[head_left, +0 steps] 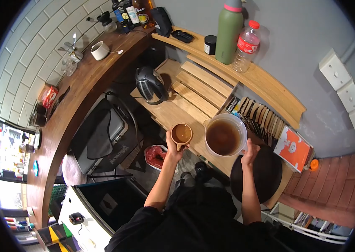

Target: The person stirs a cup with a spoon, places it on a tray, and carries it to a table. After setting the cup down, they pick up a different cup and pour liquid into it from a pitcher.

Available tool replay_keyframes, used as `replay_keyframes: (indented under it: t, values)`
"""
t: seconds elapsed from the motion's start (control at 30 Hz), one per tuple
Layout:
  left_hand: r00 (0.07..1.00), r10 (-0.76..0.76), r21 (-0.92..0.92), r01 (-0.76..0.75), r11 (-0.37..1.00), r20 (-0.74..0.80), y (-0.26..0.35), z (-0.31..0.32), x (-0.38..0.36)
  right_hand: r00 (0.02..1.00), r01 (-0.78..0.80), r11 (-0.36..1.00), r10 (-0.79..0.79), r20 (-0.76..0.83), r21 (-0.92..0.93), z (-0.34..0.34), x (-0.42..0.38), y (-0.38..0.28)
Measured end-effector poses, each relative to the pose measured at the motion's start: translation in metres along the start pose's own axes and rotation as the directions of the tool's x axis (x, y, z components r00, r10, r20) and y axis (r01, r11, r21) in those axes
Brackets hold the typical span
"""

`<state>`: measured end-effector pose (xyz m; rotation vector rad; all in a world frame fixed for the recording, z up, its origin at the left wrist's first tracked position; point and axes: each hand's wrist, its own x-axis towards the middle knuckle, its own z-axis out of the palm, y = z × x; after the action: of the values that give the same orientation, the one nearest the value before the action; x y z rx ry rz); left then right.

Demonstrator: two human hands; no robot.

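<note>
A small brown cup with brown liquid in it is held in my left hand, its handle toward me. My right hand grips the right side of a clear round container, which holds darker brown liquid. The container is over the edge of the wooden slatted table, to the right of the cup and apart from it. Both vessels are roughly level.
A black kettle stands at the table's left end. A round black disc lies near my right forearm, beside a row of books. A green bottle and a plastic bottle stand on the shelf.
</note>
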<state>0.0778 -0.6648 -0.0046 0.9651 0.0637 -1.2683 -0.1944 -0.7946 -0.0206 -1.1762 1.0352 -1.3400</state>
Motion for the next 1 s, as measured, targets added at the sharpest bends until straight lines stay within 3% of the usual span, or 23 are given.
replay_keyframes:
  t: [0.27,0.33,0.37,0.43,0.47,0.53,0.63,0.67,0.7,0.73,0.8,0.97,1.0]
  values:
    - [0.995,-0.044,0.097,0.035,0.995,0.093,0.0,0.0,-0.03,0.984,-0.161,0.984,0.166,-0.07,0.072,-0.014,0.0,0.008]
    - [0.996,-0.049,0.098,0.041,0.994,0.078,0.0,0.007,-0.047,0.999,0.031,0.974,-0.025,0.032,-0.223,-0.029,0.006,0.02]
    - [0.995,-0.067,0.127,0.058,0.99,0.072,-0.001,0.007,-0.052,0.999,0.03,0.974,-0.025,0.021,-0.223,-0.024,0.0,0.01]
    - [0.992,-0.096,0.178,0.079,0.981,0.087,-0.005,0.007,-0.062,0.959,0.152,0.887,-0.239,-0.153,-0.435,-0.003,-0.021,-0.038]
    - [0.99,-0.106,0.191,0.086,0.978,0.095,-0.009,0.005,-0.066,0.956,0.145,0.888,-0.24,-0.171,-0.437,0.001,-0.033,-0.055]
    - [0.966,-0.187,0.185,0.154,0.971,0.176,-0.018,0.001,-0.074,0.883,0.23,0.7,-0.442,-0.157,-0.676,0.001,-0.062,-0.085]
    - [0.94,-0.282,0.261,0.229,0.938,0.191,-0.034,-0.003,-0.088,0.965,0.26,0.808,-0.227,0.129,-0.529,-0.002,-0.11,-0.108]
    - [0.933,-0.303,0.284,0.243,0.928,0.193,-0.04,0.0,-0.092,0.965,0.241,0.794,-0.133,0.227,-0.558,-0.002,-0.124,-0.115]
    - [0.924,-0.33,0.296,0.266,0.917,0.194,-0.047,0.004,-0.096,0.931,0.332,0.717,-0.143,0.336,-0.613,0.0,-0.138,-0.12]
    - [0.912,-0.354,0.32,0.279,0.905,0.206,-0.056,0.004,-0.099,0.901,0.355,0.668,-0.057,0.43,-0.654,-0.002,-0.149,-0.129]
    - [0.875,-0.412,0.414,0.287,0.864,0.253,-0.072,0.003,-0.103,0.851,0.313,0.781,0.022,0.524,-0.541,-0.006,-0.162,-0.135]
    - [0.855,-0.491,0.486,0.362,0.795,0.167,-0.115,0.023,-0.114,0.833,0.319,0.716,0.1,0.545,-0.62,-0.027,-0.176,-0.137]
    - [0.792,-0.546,0.517,0.357,0.778,0.274,-0.12,0.02,-0.108,0.818,0.326,0.673,0.151,0.555,-0.664,-0.033,-0.175,-0.134]
